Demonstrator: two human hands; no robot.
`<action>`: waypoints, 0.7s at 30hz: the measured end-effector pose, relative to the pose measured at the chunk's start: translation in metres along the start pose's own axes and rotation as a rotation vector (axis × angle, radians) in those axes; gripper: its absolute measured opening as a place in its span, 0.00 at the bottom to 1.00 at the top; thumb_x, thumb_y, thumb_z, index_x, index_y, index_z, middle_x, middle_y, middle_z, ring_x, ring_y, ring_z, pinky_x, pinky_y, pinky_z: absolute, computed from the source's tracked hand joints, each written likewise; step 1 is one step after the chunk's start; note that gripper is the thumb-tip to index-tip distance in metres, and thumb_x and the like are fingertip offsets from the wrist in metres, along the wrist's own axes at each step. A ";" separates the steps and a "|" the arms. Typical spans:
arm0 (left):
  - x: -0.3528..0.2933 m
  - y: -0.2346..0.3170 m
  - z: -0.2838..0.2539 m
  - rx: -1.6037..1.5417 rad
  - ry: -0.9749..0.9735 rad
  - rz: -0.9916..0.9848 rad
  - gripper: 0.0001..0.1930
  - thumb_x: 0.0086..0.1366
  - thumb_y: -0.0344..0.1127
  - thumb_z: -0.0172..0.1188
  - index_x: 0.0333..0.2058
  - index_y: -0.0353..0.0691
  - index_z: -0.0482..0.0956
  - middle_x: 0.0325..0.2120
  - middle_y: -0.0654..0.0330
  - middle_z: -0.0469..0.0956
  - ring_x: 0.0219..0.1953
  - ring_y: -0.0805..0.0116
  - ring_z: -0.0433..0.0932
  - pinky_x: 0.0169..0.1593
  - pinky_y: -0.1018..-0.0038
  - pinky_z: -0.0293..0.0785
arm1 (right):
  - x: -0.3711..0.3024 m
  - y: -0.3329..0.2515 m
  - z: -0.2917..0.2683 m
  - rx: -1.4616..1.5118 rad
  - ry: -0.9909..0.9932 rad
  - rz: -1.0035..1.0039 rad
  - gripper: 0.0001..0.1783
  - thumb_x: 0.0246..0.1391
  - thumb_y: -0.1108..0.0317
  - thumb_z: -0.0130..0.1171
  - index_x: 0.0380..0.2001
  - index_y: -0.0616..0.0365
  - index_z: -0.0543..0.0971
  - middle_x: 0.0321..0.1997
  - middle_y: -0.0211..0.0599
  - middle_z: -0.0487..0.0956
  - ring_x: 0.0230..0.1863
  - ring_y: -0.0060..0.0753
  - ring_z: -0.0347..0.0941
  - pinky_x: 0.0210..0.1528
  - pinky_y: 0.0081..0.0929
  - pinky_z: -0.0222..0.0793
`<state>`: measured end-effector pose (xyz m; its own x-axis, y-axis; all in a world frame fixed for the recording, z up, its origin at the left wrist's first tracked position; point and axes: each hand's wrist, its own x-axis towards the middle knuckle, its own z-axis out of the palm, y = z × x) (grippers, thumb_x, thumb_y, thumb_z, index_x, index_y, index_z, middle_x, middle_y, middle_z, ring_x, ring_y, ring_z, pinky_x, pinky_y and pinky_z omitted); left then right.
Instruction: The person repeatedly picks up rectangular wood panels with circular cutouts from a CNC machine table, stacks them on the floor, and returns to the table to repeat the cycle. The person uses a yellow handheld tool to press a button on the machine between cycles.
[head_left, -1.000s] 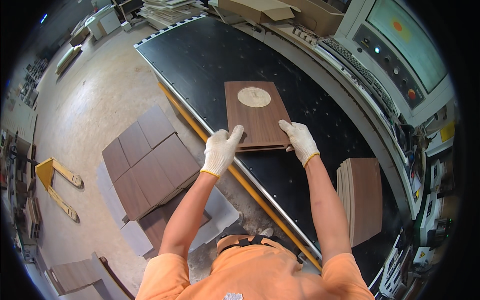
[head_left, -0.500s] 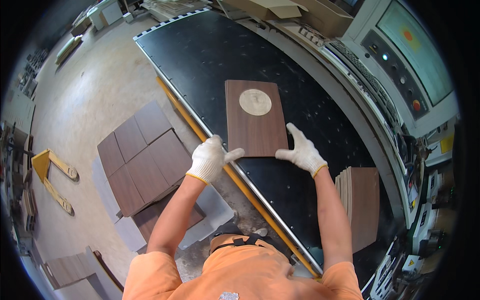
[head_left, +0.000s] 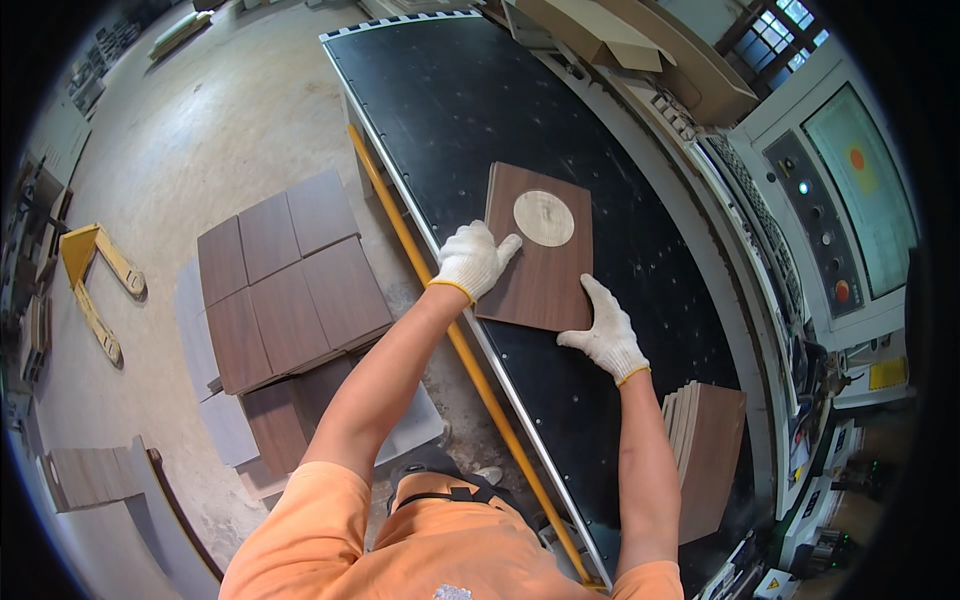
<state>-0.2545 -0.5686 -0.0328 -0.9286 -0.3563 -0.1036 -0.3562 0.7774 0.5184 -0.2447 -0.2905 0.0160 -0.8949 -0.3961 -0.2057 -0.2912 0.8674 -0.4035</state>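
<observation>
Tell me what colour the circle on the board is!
The circle is pale beige on the brown board, best seen in the head view.

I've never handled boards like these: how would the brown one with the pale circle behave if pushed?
The brown board looks flat and unbent, so probably stiff. Lying flat over the smooth-looking black table, it would likely slide rather than tip.

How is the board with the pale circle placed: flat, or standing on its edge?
Flat: the board shows its broad brown face upward over the black table, between the left hand and right hand.
</observation>
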 end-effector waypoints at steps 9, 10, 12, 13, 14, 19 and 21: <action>-0.001 -0.005 -0.001 -0.082 0.012 0.020 0.42 0.74 0.72 0.62 0.50 0.26 0.85 0.45 0.35 0.89 0.50 0.40 0.91 0.54 0.52 0.87 | 0.005 0.005 0.004 0.008 0.025 -0.006 0.63 0.45 0.53 0.85 0.82 0.59 0.66 0.84 0.53 0.68 0.83 0.57 0.65 0.86 0.44 0.62; -0.001 -0.004 -0.002 -0.084 0.001 0.020 0.42 0.74 0.72 0.62 0.50 0.26 0.85 0.45 0.35 0.89 0.50 0.40 0.91 0.55 0.52 0.87 | 0.005 0.005 0.005 0.002 0.024 -0.005 0.62 0.46 0.53 0.85 0.82 0.60 0.66 0.84 0.53 0.69 0.83 0.57 0.65 0.86 0.44 0.62; -0.001 -0.004 -0.002 -0.096 -0.005 0.012 0.42 0.74 0.72 0.62 0.50 0.26 0.84 0.45 0.35 0.89 0.50 0.40 0.91 0.54 0.52 0.87 | 0.005 0.005 0.009 -0.009 0.038 0.002 0.61 0.47 0.52 0.84 0.82 0.60 0.66 0.84 0.52 0.69 0.83 0.57 0.65 0.86 0.43 0.62; -0.001 -0.004 -0.003 -0.103 -0.011 0.001 0.42 0.74 0.72 0.63 0.50 0.26 0.84 0.45 0.35 0.89 0.50 0.40 0.91 0.54 0.52 0.87 | 0.005 0.005 0.012 -0.020 0.055 -0.014 0.61 0.48 0.52 0.83 0.82 0.60 0.66 0.84 0.52 0.69 0.83 0.57 0.66 0.86 0.43 0.62; 0.000 -0.005 -0.003 -0.099 -0.013 0.004 0.43 0.74 0.72 0.63 0.50 0.25 0.84 0.45 0.35 0.89 0.50 0.40 0.91 0.54 0.52 0.87 | 0.006 0.005 0.013 -0.036 0.067 -0.018 0.60 0.49 0.51 0.82 0.82 0.60 0.66 0.84 0.52 0.69 0.83 0.56 0.66 0.86 0.43 0.62; 0.001 -0.007 -0.002 -0.110 -0.003 0.019 0.43 0.72 0.73 0.63 0.48 0.25 0.85 0.43 0.35 0.89 0.49 0.39 0.91 0.53 0.51 0.87 | 0.006 0.001 0.017 -0.091 0.075 -0.007 0.59 0.51 0.50 0.80 0.82 0.60 0.66 0.83 0.53 0.69 0.82 0.56 0.66 0.85 0.44 0.62; 0.001 -0.007 0.000 -0.102 0.005 0.014 0.43 0.73 0.73 0.62 0.48 0.26 0.85 0.44 0.34 0.89 0.50 0.37 0.91 0.55 0.50 0.86 | 0.005 -0.001 0.015 -0.099 0.085 -0.005 0.58 0.52 0.51 0.79 0.82 0.61 0.66 0.83 0.53 0.69 0.82 0.56 0.66 0.85 0.44 0.62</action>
<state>-0.2531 -0.5746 -0.0362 -0.9327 -0.3487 -0.0922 -0.3310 0.7257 0.6032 -0.2438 -0.2982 0.0016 -0.9173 -0.3776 -0.1260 -0.3243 0.8924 -0.3138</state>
